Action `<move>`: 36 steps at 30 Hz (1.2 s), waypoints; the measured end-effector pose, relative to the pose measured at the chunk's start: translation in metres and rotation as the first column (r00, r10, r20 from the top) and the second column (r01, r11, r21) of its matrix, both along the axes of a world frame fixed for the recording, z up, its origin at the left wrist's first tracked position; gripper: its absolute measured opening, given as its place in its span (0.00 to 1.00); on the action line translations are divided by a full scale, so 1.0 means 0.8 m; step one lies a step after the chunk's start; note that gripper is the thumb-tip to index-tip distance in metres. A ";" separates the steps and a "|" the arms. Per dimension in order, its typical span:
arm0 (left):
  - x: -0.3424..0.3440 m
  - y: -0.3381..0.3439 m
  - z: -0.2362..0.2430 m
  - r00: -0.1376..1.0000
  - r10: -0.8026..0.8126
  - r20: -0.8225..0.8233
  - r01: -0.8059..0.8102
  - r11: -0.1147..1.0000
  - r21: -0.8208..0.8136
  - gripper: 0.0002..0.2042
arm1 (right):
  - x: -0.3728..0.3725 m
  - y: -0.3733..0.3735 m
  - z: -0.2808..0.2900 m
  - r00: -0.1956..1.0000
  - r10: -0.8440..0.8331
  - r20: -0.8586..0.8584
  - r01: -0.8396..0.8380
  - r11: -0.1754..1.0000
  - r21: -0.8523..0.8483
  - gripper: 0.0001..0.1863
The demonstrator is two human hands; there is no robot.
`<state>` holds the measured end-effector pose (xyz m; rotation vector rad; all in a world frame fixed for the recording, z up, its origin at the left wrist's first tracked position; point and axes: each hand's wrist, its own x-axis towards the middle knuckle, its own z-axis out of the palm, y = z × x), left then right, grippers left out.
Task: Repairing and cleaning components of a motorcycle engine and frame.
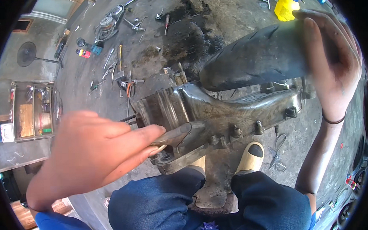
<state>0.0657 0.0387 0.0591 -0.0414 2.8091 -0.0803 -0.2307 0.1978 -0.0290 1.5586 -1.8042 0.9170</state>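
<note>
A greasy metal engine casing [232, 113] lies crosswise in front of me, with bolts and bosses along its near side. My left hand [100, 150], slightly blurred, has its fingers closed on a protruding mounting arm [176, 135] at the casing's left end. A black tyre [251, 58] is tilted above the casing's right part. My right hand [332, 69] grips the tyre's right end, thumb and fingers round it; the wheel's inner side is mostly hidden.
Scattered tools [120, 56] and a round part assembly [107, 22] lie on the stained concrete floor. A yellow jug [286, 8] stands behind the tyre. A crate of items [33, 83] and a fan [27, 53] are at left. My sandalled feet [250, 157] flank the near side.
</note>
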 end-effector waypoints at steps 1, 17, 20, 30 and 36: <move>0.009 0.003 -0.003 0.998 0.058 -0.034 -0.058 0.998 0.024 0.08 | 0.001 -0.001 0.000 1.000 -0.010 0.011 0.010 1.000 -0.009 0.09; -0.017 -0.003 0.013 1.000 0.017 0.008 -0.017 1.000 0.022 0.14 | -0.003 -0.004 -0.009 0.993 0.045 0.109 -0.039 0.998 -0.056 0.09; 0.009 0.001 -0.011 0.989 0.126 -0.075 -0.117 0.986 0.115 0.12 | -0.006 -0.004 -0.007 0.994 0.008 0.108 -0.004 0.999 -0.039 0.09; 0.010 -0.008 -0.002 0.965 0.260 -0.041 -0.239 0.932 0.273 0.11 | -0.007 0.000 -0.004 0.995 -0.005 0.102 0.008 0.999 -0.037 0.10; 0.006 -0.008 -0.012 0.957 0.281 -0.068 -0.246 0.915 0.321 0.13 | 0.000 -0.004 -0.017 0.964 -0.053 0.260 0.069 0.996 -0.054 0.11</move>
